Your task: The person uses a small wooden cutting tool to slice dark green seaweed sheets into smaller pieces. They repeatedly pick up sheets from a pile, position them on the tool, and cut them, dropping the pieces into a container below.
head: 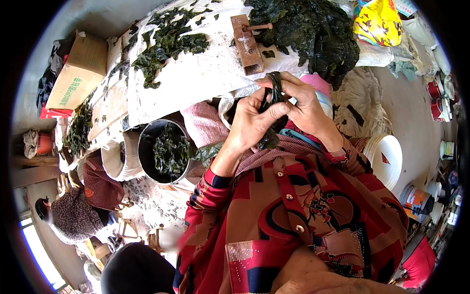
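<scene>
Both my hands hold one dark green strip of kelp (274,88) above my lap, near the table's front edge. My left hand (253,119) pinches it from the left, thumb pointing right. My right hand (304,101) has its fingers around the upper, looped part. A loose end of the strip hangs below, over my apron. Just beyond my hands, a rusty square metal tube (246,46) with a bolt-like rod (260,27) lies on the white cloth (205,73). A large heap of wet kelp (308,33) spreads at its right.
Cut kelp pieces (172,42) lie at the table's left. Below the edge stands a dark bucket (142,161) holding kelp. White stacked buckets (385,161) are at my right. A cardboard box (79,70) stands far left, a yellow plastic bag (380,24) far right. Another person (79,213) sits at left.
</scene>
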Demonstrator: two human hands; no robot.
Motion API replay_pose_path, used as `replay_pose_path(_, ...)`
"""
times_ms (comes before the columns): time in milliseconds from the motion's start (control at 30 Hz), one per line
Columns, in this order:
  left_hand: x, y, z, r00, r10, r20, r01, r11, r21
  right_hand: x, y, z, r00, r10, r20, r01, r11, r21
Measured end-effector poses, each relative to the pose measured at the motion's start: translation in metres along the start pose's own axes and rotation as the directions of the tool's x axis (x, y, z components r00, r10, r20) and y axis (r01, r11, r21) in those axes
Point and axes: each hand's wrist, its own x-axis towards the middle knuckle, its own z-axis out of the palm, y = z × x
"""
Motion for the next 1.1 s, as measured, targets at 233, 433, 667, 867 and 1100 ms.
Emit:
replay_pose_path(233, -0.007, -0.023, -0.027, 0.981, -0.13, -0.142, 0.157, 0.966, 0.206, -0.01, 0.013, 0.006, 0.986, -0.116, 0.121, 0.163, 0.824, -0.542)
replay_pose_path(433, -0.01, -0.022, -0.015, 0.908, 0.385, -0.166, 0.017, 0.361, 0.932, -0.014, 0.025, 0.014, 0.998, 0.028, 0.062, 0.009, 0.853, -0.522)
replay_pose_path(667, -0.002, -0.026, -0.008, 0.835, 0.521, -0.179, -0.136, 0.509, 0.85, -0.01, 0.022, 0.017, 0.866, 0.5, 0.021, -0.486, 0.83, 0.275)
replay_pose_path(867, 0.017, -0.036, 0.005, 0.802, 0.471, -0.368, -0.36, 0.872, 0.331, -0.008, 0.026, 0.026, 0.876, 0.422, -0.233, -0.226, 0.786, 0.575)
replay_pose_path(1100, 0.019, 0.0, 0.017, 0.881, -0.095, -0.463, -0.136, 0.887, -0.442, -0.007, 0.028, 0.038, 0.835, -0.325, -0.444, 0.242, 0.941, -0.235)
